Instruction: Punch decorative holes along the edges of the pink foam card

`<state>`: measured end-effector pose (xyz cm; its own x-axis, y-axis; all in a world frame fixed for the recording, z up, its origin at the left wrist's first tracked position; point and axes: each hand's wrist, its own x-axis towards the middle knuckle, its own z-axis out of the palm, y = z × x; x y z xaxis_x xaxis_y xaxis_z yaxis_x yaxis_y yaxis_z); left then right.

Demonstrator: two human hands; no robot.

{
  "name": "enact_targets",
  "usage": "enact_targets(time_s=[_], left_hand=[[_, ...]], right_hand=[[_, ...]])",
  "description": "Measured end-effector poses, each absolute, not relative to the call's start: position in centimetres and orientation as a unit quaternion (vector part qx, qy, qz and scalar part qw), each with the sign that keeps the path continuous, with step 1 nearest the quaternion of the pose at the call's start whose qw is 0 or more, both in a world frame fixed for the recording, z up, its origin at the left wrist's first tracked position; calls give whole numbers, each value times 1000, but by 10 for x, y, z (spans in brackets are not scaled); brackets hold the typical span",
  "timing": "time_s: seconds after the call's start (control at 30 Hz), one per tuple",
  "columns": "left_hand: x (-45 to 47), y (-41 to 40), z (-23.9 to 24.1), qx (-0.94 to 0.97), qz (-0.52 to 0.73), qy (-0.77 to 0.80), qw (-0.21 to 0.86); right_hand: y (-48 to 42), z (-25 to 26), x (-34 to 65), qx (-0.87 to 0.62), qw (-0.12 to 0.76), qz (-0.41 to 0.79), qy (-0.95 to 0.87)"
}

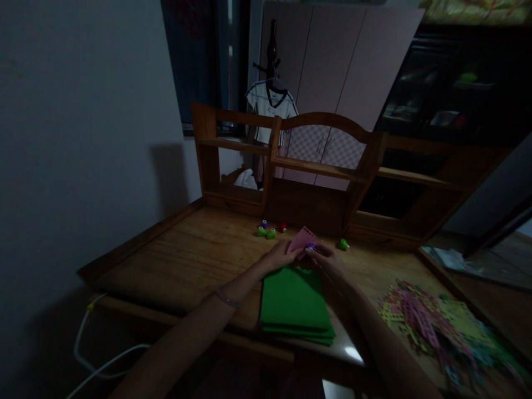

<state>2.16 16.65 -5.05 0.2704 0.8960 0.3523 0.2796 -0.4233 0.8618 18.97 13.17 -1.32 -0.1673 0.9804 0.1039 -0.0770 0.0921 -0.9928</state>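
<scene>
My left hand [279, 256] is closed on a small pink sheet [300, 239] with a row of notches or holes along its top edge. From the other side, my right hand [329, 261] pinches a small purple piece [310, 246] against the sheet; its exact kind is too small and dark to make out. Both hands meet just above the far edge of a stack of bright green sheets [295, 302] lying on the wooden desk [195, 249]. A bracelet circles my left wrist.
Beyond my hands lie small green figures [271, 234] with round white eyes, a purple one [264, 224], a red one [283, 227] and another green one [343, 244]. Colourful cut-out strips [432, 321] are heaped at the right. A wooden shelf unit [320, 164] borders the desk's back.
</scene>
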Motion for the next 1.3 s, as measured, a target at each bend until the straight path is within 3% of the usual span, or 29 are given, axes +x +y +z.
enact_targets(time_s=[0.83,1.3], left_hand=[[20,156,-35,711,422,422,371],[20,169,-53,713,413,389,411]], right_hand=[[131,-12,190,-413,493,551,-532],[131,-11,189,-406,493,545,-542]])
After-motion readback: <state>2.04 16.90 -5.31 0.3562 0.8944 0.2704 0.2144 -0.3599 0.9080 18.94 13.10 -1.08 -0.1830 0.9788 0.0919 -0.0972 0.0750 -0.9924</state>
